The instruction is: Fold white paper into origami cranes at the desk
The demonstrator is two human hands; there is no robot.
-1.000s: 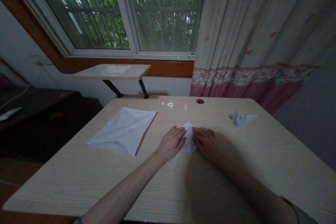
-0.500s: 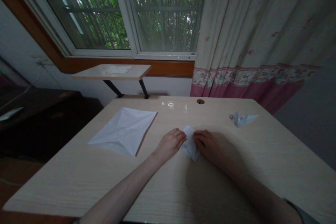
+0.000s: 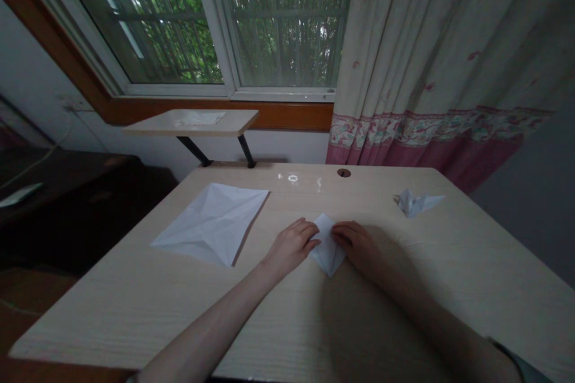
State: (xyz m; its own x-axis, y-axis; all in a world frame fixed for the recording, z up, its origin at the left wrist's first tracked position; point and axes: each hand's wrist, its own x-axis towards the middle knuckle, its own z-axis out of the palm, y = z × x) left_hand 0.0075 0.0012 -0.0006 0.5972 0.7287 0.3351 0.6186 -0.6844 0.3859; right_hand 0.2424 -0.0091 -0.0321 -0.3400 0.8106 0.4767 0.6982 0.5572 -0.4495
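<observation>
My L hand (image 3: 291, 246) & R hand (image 3: 357, 245) are on either side of the folded white paper (image 3: 328, 256), touching its edges. On the wood desk (image 3: 135, 311): creased paper sheet (image 3: 211, 222) to my L, small folded paper piece (image 3: 414, 203) far R.

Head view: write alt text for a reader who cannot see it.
The left hand and right hand touch a small folded white paper on a pale desk; a creased open sheet lies to the left, a small paper fold to the right.

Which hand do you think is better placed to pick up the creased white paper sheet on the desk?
Probably the left: the left hand is at the folded white paper on the side facing the creased white paper sheet, while the right hand is on the far side.
</observation>
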